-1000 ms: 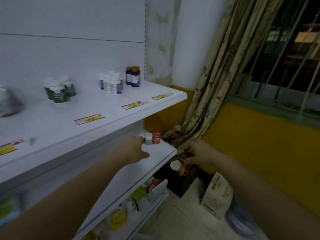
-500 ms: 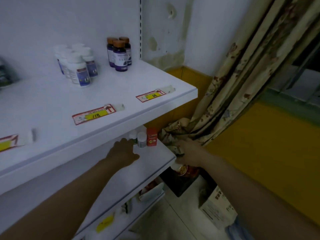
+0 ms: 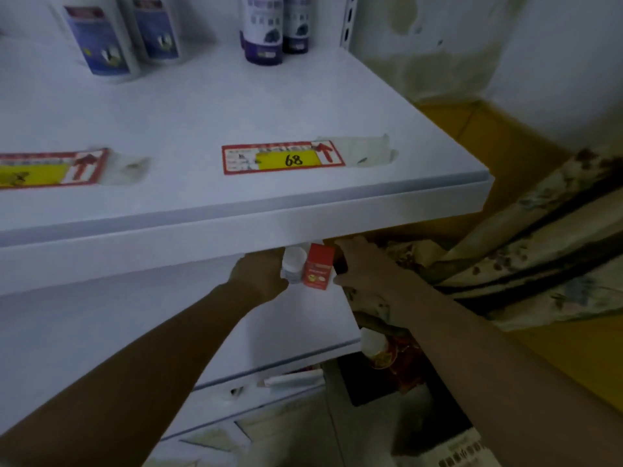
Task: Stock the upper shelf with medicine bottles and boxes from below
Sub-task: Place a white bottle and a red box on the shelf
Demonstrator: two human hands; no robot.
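Observation:
On the lower shelf (image 3: 303, 318), just under the upper shelf's front edge (image 3: 236, 210), stand a small white bottle (image 3: 292, 264) and a red box (image 3: 318, 266) side by side. My left hand (image 3: 259, 278) is wrapped against the white bottle's left side, its fingertips hidden under the upper shelf. My right hand (image 3: 364, 267) clasps the red box from the right, fingers at its top back and thumb at its lower front. At the back of the upper shelf are white bottles with blue labels (image 3: 101, 38) and dark purple bottles (image 3: 263, 32).
Price tags lie on the upper shelf, one reading 68 (image 3: 283, 158). A flowered curtain (image 3: 522, 257) hangs close on the right. Below are a black bin with red packaging (image 3: 394, 358), a cardboard box (image 3: 448, 453) on the floor, and a lower shelf level.
The view has moved in closer and tilted down. My left hand has slid right onto the white bottle. My right hand has come up from the curtain side to the red box.

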